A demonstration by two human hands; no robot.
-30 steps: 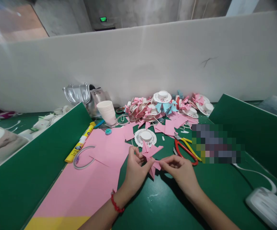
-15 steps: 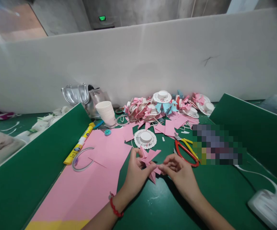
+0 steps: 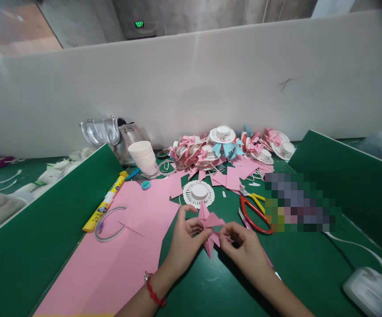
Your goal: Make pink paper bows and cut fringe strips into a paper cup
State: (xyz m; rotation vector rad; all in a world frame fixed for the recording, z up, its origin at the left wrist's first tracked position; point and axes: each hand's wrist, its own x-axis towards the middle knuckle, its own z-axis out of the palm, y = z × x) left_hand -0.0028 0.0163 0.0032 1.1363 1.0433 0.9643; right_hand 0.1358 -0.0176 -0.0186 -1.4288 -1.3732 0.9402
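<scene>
A pink folded-paper bow [image 3: 207,220] with several pointed ends is held just above the green table. My left hand [image 3: 188,235] grips its left side between thumb and fingers. On the right, my right hand [image 3: 239,242] pinches one of its strips, fingertips closed on the paper. Right behind the bow lies a white paper hat [image 3: 199,192] with a slotted, frilled brim. To the right of my right hand are red-handled pliers [image 3: 255,215] and a pinkish cutter knife [image 3: 245,220], partly hidden by that hand and arm.
A large pink paper sheet [image 3: 128,255] covers the left side, with a yellow glue tube [image 3: 105,202] and tape ring [image 3: 100,229] there. Stacked paper cups [image 3: 143,157] stand behind. Finished decorated hats [image 3: 204,152] pile up at the back. Green dividers [image 3: 352,189] flank the table; a white power strip [image 3: 371,288] lies right.
The bow has turned, one point now standing up toward the hat. My right hand has shifted slightly down, still pinching a strip. The view has moved a little, showing more of the cutter knife.
</scene>
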